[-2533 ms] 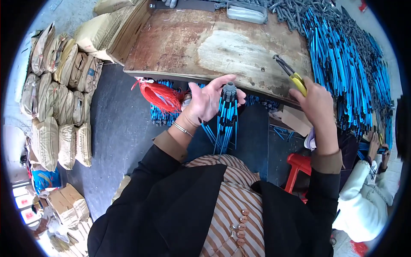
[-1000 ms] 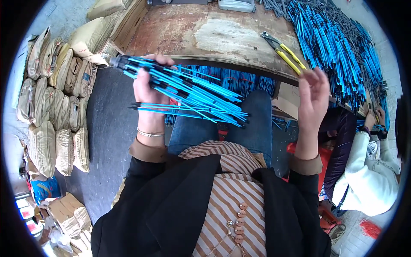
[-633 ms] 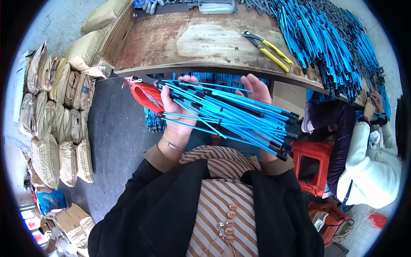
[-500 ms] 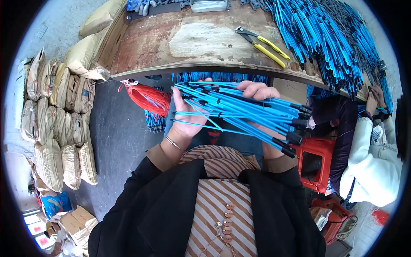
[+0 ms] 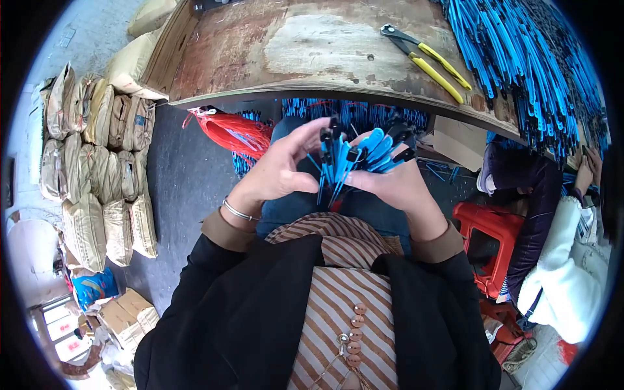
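Above my lap, a loose bundle of slim blue rods with black ends (image 5: 344,162) stands nearly on end, its black tips pointing up at me. My left hand (image 5: 286,166) curls round the left part of the bundle, thumb near the front. Round the right part wraps my right hand (image 5: 393,185), its thumb lying across the front of the rods. The rods fan apart at the top, and the fingers behind them are mostly hidden.
A wooden workbench (image 5: 227,65) holds yellow-handled pliers (image 5: 442,71) and a big heap of blue rods (image 5: 520,71). A red bundle (image 5: 231,138) lies below the bench. Stacked sacks (image 5: 84,227) stand left. On the right are a red stool (image 5: 494,227) and a person in a white sleeve (image 5: 559,247).
The bundle has turned from lying sideways to standing on end. My right hand has come down to its near right side, and the left hand has shifted round its left side.
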`<state>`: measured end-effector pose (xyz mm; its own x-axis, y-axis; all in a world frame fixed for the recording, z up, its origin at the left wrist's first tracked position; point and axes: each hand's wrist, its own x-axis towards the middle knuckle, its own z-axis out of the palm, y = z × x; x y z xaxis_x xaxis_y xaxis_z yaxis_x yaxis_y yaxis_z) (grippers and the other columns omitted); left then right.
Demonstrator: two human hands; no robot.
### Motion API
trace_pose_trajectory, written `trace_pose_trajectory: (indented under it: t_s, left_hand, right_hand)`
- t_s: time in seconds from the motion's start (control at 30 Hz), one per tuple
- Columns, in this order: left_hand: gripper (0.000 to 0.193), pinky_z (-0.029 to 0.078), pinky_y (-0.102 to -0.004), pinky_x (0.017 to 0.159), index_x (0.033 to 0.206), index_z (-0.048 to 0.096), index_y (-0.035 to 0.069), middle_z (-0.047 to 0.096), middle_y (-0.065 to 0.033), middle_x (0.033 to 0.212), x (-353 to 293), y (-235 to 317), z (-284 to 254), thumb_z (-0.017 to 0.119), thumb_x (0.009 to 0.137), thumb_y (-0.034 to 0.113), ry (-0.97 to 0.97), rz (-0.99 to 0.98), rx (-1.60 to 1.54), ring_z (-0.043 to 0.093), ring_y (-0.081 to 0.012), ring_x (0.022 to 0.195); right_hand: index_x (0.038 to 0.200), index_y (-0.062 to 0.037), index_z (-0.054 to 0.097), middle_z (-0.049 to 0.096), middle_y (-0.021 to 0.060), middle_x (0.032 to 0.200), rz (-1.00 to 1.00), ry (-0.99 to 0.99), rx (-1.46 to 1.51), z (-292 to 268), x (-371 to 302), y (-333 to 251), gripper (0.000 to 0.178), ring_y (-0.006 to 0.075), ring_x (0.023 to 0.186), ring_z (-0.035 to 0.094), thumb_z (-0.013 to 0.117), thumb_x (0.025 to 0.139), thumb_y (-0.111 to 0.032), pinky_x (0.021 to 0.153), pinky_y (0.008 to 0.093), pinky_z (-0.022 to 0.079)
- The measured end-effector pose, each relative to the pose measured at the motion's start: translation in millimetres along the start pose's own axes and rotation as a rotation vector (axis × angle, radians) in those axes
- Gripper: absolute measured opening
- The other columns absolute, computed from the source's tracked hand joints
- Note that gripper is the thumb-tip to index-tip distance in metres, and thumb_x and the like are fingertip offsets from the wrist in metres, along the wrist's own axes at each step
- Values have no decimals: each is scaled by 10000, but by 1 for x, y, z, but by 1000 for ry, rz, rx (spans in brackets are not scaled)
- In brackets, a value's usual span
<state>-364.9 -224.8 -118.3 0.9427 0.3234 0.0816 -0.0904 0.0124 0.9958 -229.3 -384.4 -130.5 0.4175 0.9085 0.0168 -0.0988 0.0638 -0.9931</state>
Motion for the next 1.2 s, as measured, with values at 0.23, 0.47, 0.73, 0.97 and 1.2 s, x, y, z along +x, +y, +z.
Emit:
trace_pose_trajectory:
  t_s: [0.23, 0.47, 0.73, 0.97, 1.2]
  left_hand:
    - [615, 421, -296, 862, 1145, 519, 5, 570, -53, 1023, -4, -13, -9, 799, 644, 226, -196, -24, 284, 533, -150, 968]
    - [670, 417, -274, 850, 1153, 498, 19, 567, -59, 1021, -7, -18, -20, 823, 607, 232, -137, -114, -78, 538, -139, 940]
    - [603, 461, -269, 774, 1117, 484, -15, 611, -91, 892, -9, -68, -60, 772, 689, 297, -144, -321, -811, 586, -176, 847]
    - [330, 453, -251, 768, 1059, 587, -4, 635, -68, 889, 15, -66, -61, 677, 783, 155, -628, -460, -374, 577, -115, 860]
    - [330, 437, -268, 835, 1046, 608, -16, 636, -63, 932, 48, -68, -47, 669, 794, 188, -997, -194, -169, 571, -122, 893]
  right_hand:
    - [935, -16, 583, 595, 22, 856, 51, -48, -97, 15, 15, 10, 302, 98, 793, 542, 739, 683, -72, 712, 256, 438]
    - [945, -19, 561, 576, 29, 870, 51, -66, -24, 16, 26, 16, 324, 111, 799, 541, 738, 680, -75, 702, 262, 441]
    - [997, -26, 519, 571, 50, 892, 35, -55, 30, 19, 26, 22, 465, 128, 819, 545, 786, 623, -101, 722, 266, 448]
    - [960, -23, 542, 569, 43, 872, -1, -310, 118, 17, 24, 16, 399, 129, 782, 542, 775, 650, -120, 716, 260, 442]
    - [1000, -15, 555, 574, 32, 850, -38, -301, 145, 6, 17, 28, 356, 117, 795, 545, 724, 694, -86, 738, 259, 438]
